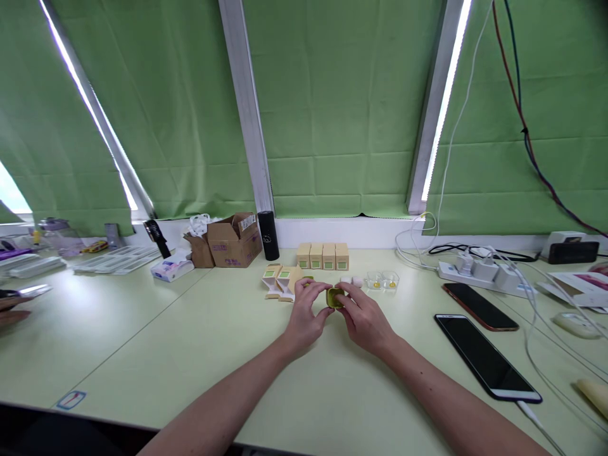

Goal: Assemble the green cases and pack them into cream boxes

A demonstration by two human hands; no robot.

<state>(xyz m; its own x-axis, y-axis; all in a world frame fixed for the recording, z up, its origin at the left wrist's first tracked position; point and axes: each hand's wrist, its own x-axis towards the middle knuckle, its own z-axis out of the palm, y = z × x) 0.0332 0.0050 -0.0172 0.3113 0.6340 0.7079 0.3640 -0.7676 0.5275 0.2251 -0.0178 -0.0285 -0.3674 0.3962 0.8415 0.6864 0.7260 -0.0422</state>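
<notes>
Grip: your left hand (306, 316) and right hand (369, 318) both hold the small yellow-green container (334, 299) by fingertips | Place: between your hands, over the table (199, 335) | Beyond: four boxes (322, 256) in a row, clear cups (382, 280) rightward

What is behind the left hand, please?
Opened tan cartons, a yellow-green edge and, farther back, four tan boxes; what the left hand covers cannot be seen.
</notes>
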